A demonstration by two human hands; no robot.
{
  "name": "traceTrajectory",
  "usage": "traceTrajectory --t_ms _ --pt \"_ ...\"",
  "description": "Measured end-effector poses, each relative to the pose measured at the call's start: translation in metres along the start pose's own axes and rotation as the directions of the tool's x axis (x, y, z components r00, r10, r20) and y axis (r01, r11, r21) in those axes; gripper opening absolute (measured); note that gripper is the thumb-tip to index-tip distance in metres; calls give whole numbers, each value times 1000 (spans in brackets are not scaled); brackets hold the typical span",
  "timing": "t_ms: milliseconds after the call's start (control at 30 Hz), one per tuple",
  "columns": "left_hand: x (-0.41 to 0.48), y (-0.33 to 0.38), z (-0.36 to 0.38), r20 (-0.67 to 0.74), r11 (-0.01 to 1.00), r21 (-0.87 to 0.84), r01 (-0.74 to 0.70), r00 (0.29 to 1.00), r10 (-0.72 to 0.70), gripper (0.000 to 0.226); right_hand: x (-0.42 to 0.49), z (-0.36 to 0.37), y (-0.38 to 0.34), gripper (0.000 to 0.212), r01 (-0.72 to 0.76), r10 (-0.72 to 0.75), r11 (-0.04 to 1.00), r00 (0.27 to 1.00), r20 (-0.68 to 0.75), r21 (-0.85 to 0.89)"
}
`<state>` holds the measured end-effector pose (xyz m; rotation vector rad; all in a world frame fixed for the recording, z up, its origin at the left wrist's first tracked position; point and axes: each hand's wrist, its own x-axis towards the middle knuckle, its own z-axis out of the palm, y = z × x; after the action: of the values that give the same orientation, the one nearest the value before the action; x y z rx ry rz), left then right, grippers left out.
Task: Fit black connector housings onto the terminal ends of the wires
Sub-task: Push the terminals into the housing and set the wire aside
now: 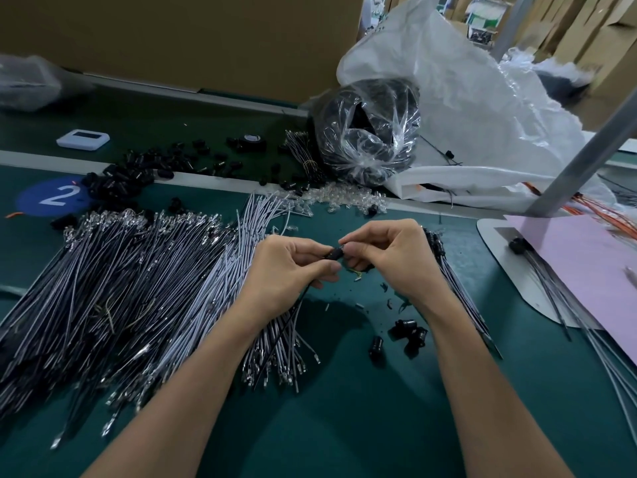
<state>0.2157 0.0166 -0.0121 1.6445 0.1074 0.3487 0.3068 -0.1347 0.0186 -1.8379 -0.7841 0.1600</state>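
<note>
Hands close together over bench (344, 408). Left hand (293, 267) pinches black wire (299, 303), which trails down past its wrist. Right hand (389, 257) pinches black connector housing (335, 254) between thumb and fingers, right at the left fingertips. Wire end hidden by fingers, seating unclear. Big wire pile (120, 288) left of left hand, terminals showing. Loose housings (406, 331) just beside right forearm. Wire bundle (448, 267) just behind right hand. More housings (120, 181) far beyond left hand, clear bag (372, 132) of black parts beyond both.
</note>
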Motion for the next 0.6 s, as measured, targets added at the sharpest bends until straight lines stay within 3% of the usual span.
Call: traceTrajectory --t_ms 167,600 --pt "-1 1 0 10 997 59 -50 999 50 23 -1 -7 1 24 -37 29 997 994 108 74" --pt "-5 3 1 14 979 140 -147 989 146 20 -8 1 4 23 -75 62 980 995 76 186"
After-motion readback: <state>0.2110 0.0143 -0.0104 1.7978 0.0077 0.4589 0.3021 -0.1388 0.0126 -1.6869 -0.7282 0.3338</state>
